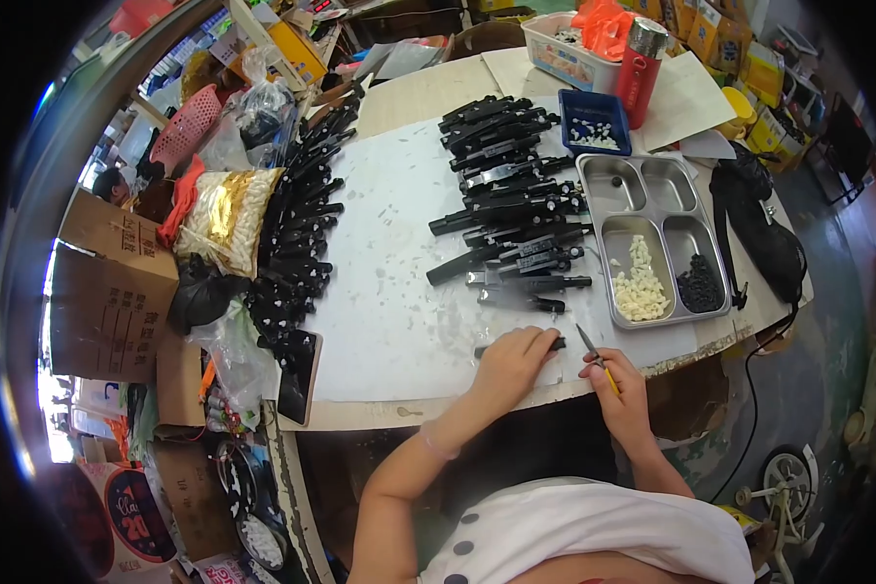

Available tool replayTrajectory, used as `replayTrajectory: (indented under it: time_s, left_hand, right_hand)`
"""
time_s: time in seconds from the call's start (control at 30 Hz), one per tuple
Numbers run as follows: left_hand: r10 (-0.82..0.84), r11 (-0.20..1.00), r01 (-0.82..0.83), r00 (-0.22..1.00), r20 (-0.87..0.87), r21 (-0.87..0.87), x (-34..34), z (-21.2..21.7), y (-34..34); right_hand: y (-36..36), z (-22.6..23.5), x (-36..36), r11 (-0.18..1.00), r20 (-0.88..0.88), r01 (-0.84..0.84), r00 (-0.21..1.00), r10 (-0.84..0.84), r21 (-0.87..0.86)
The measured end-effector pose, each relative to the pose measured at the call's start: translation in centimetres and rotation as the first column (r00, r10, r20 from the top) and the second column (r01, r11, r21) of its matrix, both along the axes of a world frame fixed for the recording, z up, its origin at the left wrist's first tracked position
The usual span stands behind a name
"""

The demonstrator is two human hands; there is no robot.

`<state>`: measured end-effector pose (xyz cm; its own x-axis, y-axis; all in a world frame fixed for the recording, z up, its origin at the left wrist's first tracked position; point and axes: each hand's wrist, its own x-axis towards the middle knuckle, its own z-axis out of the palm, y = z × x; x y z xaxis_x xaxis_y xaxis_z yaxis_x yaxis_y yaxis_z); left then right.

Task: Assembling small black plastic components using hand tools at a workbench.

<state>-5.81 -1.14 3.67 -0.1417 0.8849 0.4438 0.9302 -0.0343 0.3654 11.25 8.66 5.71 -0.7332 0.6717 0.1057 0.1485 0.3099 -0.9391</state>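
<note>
My left hand [512, 364] is closed over a slim black plastic part [558, 344] lying on the white work surface [384, 292]. Only the ends of that part show past my fingers. In my right hand [625, 397] is a slim pointed tool with a yellow handle [595, 354], its dark tip aimed up and left, apart from the black part. Just beyond my hands, similar long black parts [516, 214] lie in a stacked row. To their right, a metal compartment tray [657, 226] holds small cream pieces [640, 287] and small black pieces [698, 284].
More black parts [297, 234] line the table's left side, with a phone [300, 380] at the near end. A blue tray [594, 101], red bottle [642, 73] and white bin [545, 47] stand at the far right. A black cable [752, 389] hangs off the right edge.
</note>
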Motion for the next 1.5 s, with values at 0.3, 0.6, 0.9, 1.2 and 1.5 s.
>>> replayTrajectory:
  time_s: [0.3, 0.6, 0.9, 1.2, 1.5]
  left_hand:
    - [0.297, 0.920, -0.318, 0.947, 0.125, 0.230, 0.3, 2.1, -2.4]
    - [0.418, 0.891, -0.411, 0.909, 0.004, 0.192, -0.4, 2.5, -3.2]
    - [0.233, 0.939, -0.311, 0.891, 0.389, 0.150, 0.5, 1.9, -5.2]
    - [0.236, 0.971, 0.075, -0.113, 0.965, -0.229, 1.9, 4.6, -10.3]
    - [0.000, 0.975, -0.123, 0.831, 0.557, 0.184, 1.4, 4.4, -9.5]
  right_hand:
    - [-1.4, -0.4, -2.4, 0.988, 0.051, -0.123, 0.992, 0.119, 0.094]
    - [-2.2, -0.6, -3.5, 0.980, 0.038, -0.131, 0.991, 0.126, 0.147]
    - [-2.1, -1.0, -3.5, 0.889, 0.008, -0.201, 0.976, 0.217, 0.412]
    - [-2.5, -0.9, -2.6, 0.817, -0.076, -0.385, 0.886, 0.458, 0.429]
    - [-1.8, 1.4, -2.4, 0.759, -0.154, -0.192, 0.920, 0.359, 0.622]
